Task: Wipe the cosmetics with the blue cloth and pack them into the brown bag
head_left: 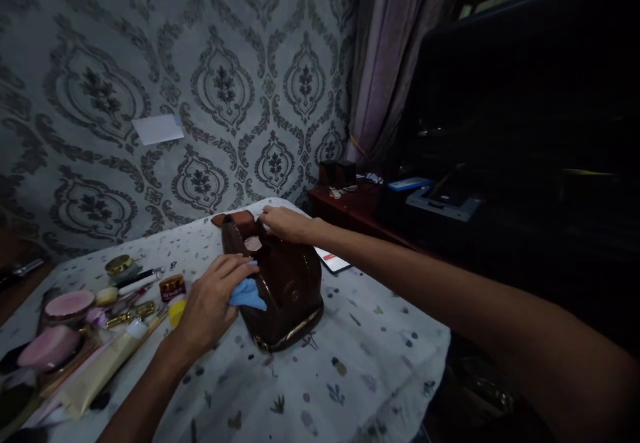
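A dark brown glossy bag (287,296) with a gold zip along its lower edge lies on the patterned white cloth. My left hand (215,296) is closed on a light blue cloth (247,294), which rests against the bag's left side. At the bag's far end, my right hand (287,223) grips its upper edge with bent fingers. A lighter brown flap or strap (241,221) shows beside that hand. Something pale (253,243) is visible at the bag's opening, too dim to name.
Cosmetics crowd the left side of the table (360,376): pink compacts (70,304), a cream tube (100,369), a dark red jar (173,287) and a green jar (120,267). A phone-like flat object (334,261) lies behind the bag. A reddish side table (340,206) stands at the back right.
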`<state>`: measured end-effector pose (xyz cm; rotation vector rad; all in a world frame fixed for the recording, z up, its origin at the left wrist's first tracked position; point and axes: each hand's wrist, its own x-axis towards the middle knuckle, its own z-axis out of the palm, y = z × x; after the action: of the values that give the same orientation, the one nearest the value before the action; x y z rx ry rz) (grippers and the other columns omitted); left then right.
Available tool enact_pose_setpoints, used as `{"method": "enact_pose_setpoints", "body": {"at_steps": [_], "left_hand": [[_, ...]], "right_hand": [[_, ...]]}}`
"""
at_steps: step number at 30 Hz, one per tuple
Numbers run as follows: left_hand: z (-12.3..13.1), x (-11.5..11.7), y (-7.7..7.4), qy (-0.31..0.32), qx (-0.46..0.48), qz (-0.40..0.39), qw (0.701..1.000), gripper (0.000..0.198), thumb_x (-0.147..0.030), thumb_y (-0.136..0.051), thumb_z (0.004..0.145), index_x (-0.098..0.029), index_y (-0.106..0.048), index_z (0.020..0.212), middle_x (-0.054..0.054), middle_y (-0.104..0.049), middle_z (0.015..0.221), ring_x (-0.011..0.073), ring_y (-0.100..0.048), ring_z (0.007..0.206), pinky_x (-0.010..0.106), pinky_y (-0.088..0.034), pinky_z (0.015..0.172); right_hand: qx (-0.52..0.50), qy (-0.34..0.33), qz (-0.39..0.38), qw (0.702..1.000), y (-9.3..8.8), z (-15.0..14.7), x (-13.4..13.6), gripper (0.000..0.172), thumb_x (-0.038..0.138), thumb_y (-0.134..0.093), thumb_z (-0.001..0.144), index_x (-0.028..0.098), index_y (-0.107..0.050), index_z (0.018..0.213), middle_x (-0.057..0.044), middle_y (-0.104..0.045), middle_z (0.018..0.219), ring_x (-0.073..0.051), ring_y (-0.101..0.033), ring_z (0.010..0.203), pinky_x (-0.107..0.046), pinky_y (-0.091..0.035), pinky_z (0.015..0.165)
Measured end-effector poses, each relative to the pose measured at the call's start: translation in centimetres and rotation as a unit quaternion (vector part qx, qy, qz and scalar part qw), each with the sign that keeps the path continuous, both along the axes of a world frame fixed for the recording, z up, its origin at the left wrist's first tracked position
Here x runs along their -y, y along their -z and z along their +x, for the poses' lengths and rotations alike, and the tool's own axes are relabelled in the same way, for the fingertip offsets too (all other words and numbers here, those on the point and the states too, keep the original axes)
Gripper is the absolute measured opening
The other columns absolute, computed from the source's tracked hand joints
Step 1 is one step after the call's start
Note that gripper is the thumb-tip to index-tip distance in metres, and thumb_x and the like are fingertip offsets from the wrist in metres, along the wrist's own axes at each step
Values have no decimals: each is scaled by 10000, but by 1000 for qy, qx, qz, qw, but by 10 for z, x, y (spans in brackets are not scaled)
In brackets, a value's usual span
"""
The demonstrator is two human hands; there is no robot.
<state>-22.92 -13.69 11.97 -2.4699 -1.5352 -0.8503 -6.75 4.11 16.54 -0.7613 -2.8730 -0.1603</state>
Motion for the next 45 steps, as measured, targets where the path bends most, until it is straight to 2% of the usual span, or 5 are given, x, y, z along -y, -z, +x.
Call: {"method": "enact_pose_setpoints", "body": {"at_steps": [19,24,29,35,45], "left_hand": [[-5,4,2,-4,6,-16,1000,682,39,-419,537,-219,-634,1131,61,-673,1210,264,-526,1242,415,-499,982],[-6,-11,-31,-29,-27,-87,995,527,-5,-437,596,-244,-680,998,19,-720,1013,221,-631,1010,321,-507,831],[11,-80,-69,-116,-231,-152,954,269,-163,-532,806,-223,-703,1005,66,-713,1143,255,-651,1058,315,-494,855],[22,-153,-33,-141,-350,-237,895,260,-215,-645,816,-193,-737,1058,144,-732,1152,337,-638,1142,382,-486,952],[8,-169,0,-177,-352,-272,878,414,-312,-427,968,-159,-582,1320,195,-708,1194,317,-688,1085,416,-519,923]], "right_hand": [[88,76,-58,992,-9,-41,-26,366,254,-769,732,87,-739,1056,-100,-749,931,-216,-679,821,-224,-424,661],[90,72,-64,991,-9,-44,-27,328,258,-731,772,96,-737,1056,-99,-752,939,-205,-679,820,-225,-451,697],[87,61,-52,993,-10,-49,-27,267,193,-640,848,102,-728,1083,-138,-748,1038,-227,-687,951,-231,-467,755],[91,58,-42,993,-15,-44,-20,254,69,-590,848,73,-735,1057,-163,-751,1022,-229,-690,955,-236,-455,740],[74,31,-53,995,-16,-31,-17,295,170,-710,787,87,-736,1070,-125,-754,1017,-209,-689,917,-222,-416,676]]}}
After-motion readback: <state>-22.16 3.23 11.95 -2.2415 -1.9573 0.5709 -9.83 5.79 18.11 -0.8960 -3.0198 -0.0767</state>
